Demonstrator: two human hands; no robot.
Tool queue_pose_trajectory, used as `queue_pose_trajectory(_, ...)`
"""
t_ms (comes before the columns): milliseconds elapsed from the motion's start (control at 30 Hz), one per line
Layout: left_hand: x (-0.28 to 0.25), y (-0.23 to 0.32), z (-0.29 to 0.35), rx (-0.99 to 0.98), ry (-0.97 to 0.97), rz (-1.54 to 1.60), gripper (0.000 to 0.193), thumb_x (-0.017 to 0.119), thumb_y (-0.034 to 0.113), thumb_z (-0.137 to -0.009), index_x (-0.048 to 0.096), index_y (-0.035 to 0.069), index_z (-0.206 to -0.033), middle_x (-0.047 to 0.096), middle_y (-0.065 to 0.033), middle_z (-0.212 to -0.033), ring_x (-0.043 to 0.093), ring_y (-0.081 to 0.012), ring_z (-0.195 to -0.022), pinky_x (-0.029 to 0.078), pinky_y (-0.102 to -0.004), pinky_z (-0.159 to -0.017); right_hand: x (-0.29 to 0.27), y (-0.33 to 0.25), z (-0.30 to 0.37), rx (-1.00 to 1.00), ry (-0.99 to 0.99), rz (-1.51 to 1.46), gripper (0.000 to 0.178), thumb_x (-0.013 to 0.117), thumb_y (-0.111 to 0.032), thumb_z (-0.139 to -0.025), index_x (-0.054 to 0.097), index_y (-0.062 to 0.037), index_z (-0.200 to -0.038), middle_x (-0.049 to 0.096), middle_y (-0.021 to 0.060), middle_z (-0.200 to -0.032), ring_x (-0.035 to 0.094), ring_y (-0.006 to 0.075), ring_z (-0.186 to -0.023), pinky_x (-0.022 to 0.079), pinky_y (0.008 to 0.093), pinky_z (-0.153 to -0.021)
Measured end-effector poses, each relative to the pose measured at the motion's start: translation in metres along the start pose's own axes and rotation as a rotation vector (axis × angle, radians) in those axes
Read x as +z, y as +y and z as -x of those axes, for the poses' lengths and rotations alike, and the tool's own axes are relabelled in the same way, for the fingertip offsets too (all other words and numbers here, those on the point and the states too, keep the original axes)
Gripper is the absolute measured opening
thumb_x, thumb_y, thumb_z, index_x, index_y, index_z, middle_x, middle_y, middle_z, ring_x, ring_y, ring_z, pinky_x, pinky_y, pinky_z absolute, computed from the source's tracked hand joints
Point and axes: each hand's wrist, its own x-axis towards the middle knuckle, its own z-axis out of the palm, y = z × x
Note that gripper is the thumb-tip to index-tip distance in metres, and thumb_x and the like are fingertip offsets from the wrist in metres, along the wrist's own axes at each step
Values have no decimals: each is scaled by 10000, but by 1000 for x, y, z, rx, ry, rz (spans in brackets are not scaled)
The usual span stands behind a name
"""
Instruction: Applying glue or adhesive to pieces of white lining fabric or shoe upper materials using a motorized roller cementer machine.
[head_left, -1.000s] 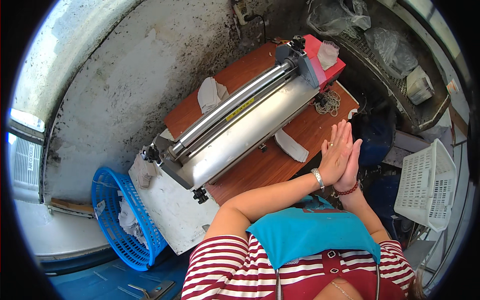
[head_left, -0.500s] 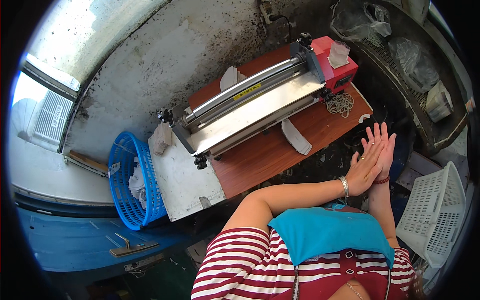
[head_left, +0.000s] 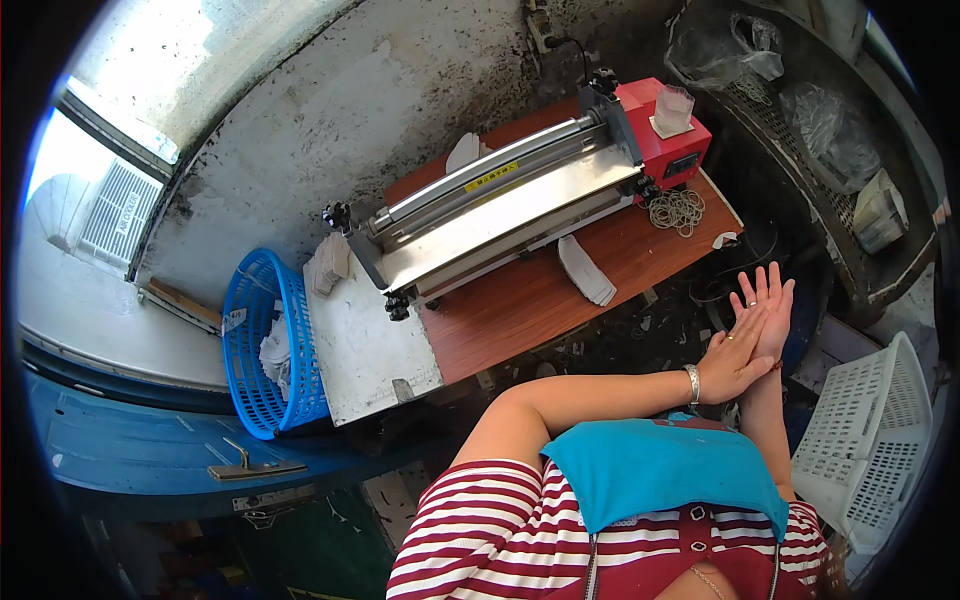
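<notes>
My left hand [head_left: 733,358], with a silver bracelet at the wrist, lies flat across the palm of my right hand [head_left: 772,312]. Its fingers are stretched out and point up toward the right fingers. The right palm faces up, fingers spread, and part of it is covered by the left hand. Neither hand holds anything. Beyond them stands a roller machine [head_left: 515,215] with long metal rollers and a red end box [head_left: 665,140]. A stack of pale cut pieces [head_left: 586,271] lies on the brown table [head_left: 500,325] in front of the machine.
Rubber bands [head_left: 677,209] lie in a heap by the red box. At left a blue basket [head_left: 240,375] contains white pieces; another pale stack [head_left: 328,264] sits nearby. A white plastic basket [head_left: 855,430] stands to my right. Plastic bags [head_left: 830,135] lie on the far-right ledge.
The left hand has slid down the right palm toward the wrist, uncovering more of the right fingers. The view has shifted slightly.
</notes>
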Motion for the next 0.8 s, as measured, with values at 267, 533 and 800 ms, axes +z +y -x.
queue_pose_trajectory(267, -25, -18, -38, -152, 120, 534, 665, 210, 448, -1006, 15, 77, -1522, 18, -137, -1595, -32, -287, -1471, 43, -371, -1174, 28, 21, 79, -297, -362, 210, 644, 292, -440, -1016, 101, -97, -1527, 102, 94, -1590, 158, 251, -1449, 182, 377, -1151)
queue_pose_trajectory(533, 6, 4, -3, 58, -86, 82, 730, 321, 467, -972, 51, 72, -1524, 14, -187, -1585, 35, -343, -1466, 140, -458, -1146, 1, -16, 17, -118, 84, 80, 598, 289, -477, -1009, 232, -162, -1514, 215, 77, -1565, 325, 208, -1364, 262, 368, -1070)
queue_pose_trajectory(800, -30, 4, -34, -284, 102, 988, 709, 237, 570, -973, 128, 143, -1529, 101, -139, -1584, 113, -244, -1457, 117, -343, -1167, 6, 22, 17, -479, 39, 393, 583, 235, -393, -1024, 239, -41, -1489, 243, 133, -1547, 239, 241, -1418, 192, 375, -1135)
